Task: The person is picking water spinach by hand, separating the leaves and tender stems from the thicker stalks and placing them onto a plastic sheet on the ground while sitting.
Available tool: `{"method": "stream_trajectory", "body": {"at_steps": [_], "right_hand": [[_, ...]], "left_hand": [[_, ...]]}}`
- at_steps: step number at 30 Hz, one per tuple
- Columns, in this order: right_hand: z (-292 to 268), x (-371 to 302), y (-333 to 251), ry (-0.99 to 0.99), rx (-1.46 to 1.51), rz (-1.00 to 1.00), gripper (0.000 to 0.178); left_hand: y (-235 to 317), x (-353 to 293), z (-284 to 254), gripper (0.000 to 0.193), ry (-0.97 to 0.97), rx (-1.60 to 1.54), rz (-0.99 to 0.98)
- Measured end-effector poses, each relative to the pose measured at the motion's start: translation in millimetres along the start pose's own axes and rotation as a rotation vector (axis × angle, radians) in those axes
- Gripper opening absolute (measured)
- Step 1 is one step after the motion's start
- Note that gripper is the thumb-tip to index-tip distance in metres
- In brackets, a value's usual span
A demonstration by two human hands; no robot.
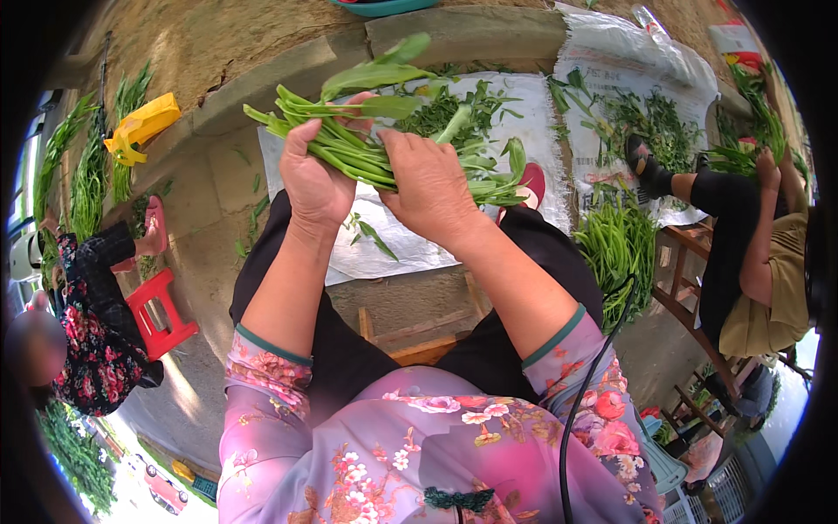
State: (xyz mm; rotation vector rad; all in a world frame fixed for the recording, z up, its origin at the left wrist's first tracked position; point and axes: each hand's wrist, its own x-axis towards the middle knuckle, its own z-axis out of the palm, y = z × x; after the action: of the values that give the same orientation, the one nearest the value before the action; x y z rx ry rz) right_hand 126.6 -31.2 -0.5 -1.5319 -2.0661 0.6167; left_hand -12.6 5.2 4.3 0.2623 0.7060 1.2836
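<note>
A bunch of long-stemmed leafy greens [353, 157] is held up in front of me, its stem ends toward the left and leaves trailing to the right. My left hand [316, 179] is closed round the stems, thumb on the near side. Over the same bunch, farther right, lies my right hand [429, 185], fingers curled around it and partly hidden. Below the hands a white woven sheet [393, 262] is spread on the ground. Loose leaves [423, 118] lie heaped on its far part, and a single sprig [377, 240] rests nearer.
A thick pile of greens [618, 249] stands by my right knee. One person sits at the right holding greens [764, 109] over another littered sheet [602, 57]. At left are another seated person, a red stool [161, 314], a yellow bag [144, 127] and more greens [90, 179].
</note>
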Motion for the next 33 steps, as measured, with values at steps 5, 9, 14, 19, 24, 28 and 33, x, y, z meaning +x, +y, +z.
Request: {"method": "stream_trajectory", "body": {"at_steps": [5,9,14,19,24,28,33], "right_hand": [[5.2,2.3,-0.1,-0.051,-0.109,-0.026,0.023],[7.9,0.5,-0.5,-0.076,-0.184,-0.029,0.025],[-5.2,7.2,-2.4,-0.100,0.039,-0.086,0.041],[-40.0,20.3,20.5,0.152,0.490,0.013,0.031],[-42.6,15.4,43.1,0.199,0.610,0.265,0.015],[-38.5,17.3,38.0,0.220,0.635,0.225,0.014],[-40.3,19.7,45.4,0.290,0.660,0.232,0.014]], "left_hand": [[3.2,-1.6,-1.4,0.024,0.008,0.040,-0.015],[-0.9,1.9,-4.1,0.023,0.060,0.124,-0.019],[22.4,8.8,-20.3,0.028,0.039,0.104,-0.013],[63.9,9.5,-22.8,0.044,-0.123,0.124,0.205],[83.9,12.6,-34.3,0.036,-0.295,-0.031,0.236],[88.6,11.2,-37.9,0.030,-0.395,-0.156,0.177],[88.6,12.4,-37.9,0.028,-0.458,-0.196,0.172]]}}
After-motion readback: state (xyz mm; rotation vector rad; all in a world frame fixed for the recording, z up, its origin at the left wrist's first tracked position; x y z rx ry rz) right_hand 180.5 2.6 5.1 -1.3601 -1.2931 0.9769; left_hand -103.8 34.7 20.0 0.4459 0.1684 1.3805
